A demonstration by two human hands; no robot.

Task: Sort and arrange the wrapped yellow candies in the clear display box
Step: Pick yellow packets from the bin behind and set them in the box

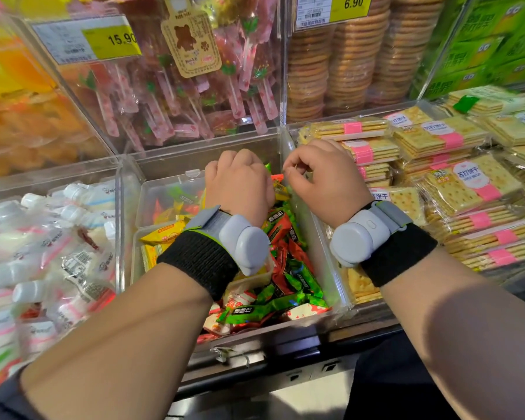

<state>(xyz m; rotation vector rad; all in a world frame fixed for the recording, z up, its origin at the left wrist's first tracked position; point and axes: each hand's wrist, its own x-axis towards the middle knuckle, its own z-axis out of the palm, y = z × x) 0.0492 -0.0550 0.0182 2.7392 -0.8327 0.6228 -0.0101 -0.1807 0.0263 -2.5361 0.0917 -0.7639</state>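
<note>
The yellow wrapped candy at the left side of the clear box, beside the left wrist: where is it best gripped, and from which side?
Probably pinch the yellow candy across its long edges, coming from above with the left hand: it lies flat on top, and the clear box wall blocks the left side.

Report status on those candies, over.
Left hand over mixed candies, fingers hidden. Right hand curled, grip unclear. Yellow candies in clear box, partly behind left wrist.
</note>
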